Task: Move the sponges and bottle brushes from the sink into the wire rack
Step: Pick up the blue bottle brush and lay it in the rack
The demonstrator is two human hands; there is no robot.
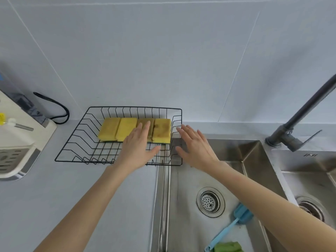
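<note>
Both my hands are empty, with flat spread fingers: my left hand [140, 142] over the wire rack [76, 142], where four yellow sponges [127, 129] lie in a row, my right hand [195, 146] at its right edge. The blue bottle brush [234, 222] lies in the sink [183, 206], behind and below my right hand, which is nearer. Its long axis runs diagonally, head pointing away-right, handle toward me. The green brush [228, 247] lies beside it.

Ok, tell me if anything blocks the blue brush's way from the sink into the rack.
Nothing visible does. The blue bottle brush lies in the sink; the wire rack is open-topped, its front half bare before four sponges. Both hands hover there, empty.
</note>
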